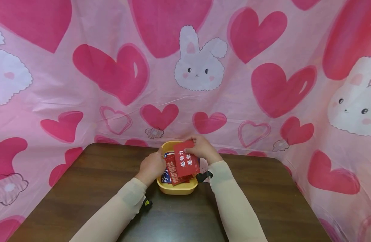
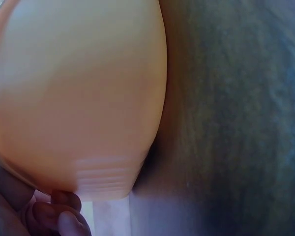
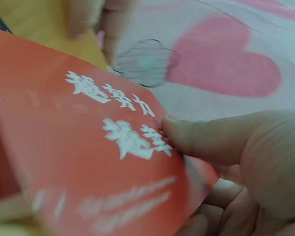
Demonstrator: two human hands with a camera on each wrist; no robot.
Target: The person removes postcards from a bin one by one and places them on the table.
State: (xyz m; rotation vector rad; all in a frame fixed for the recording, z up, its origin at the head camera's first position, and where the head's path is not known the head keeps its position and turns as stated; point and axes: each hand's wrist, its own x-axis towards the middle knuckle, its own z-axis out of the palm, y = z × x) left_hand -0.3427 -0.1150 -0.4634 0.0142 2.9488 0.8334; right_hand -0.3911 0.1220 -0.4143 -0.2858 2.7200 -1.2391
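A yellow plastic basin (image 1: pixel 177 192) stands near the back of the table, holding several red and blue printed cards. My left hand (image 1: pixel 151 165) grips its left rim; in the left wrist view the curled fingers (image 2: pixel 64 216) show at the edge of the basin wall (image 2: pixel 83 93). Over the basin, my right hand (image 1: pixel 202 148) pinches a red card (image 1: pixel 181 169) by its upper right corner. White Chinese characters run across this card (image 3: pixel 54 132) in the right wrist view, where the thumb lies on its face. Under it, a patterned red card (image 1: pixel 172 171) overlaps a blue one (image 1: pixel 166 178).
The brown wooden table (image 1: pixel 97 188) reaches up to a pink cloth backdrop (image 1: pixel 164 90) with hearts and rabbits at the back and sides. A pale pink patterned item (image 1: pixel 204 164) lies right of the basin, partly hidden by my right wrist.
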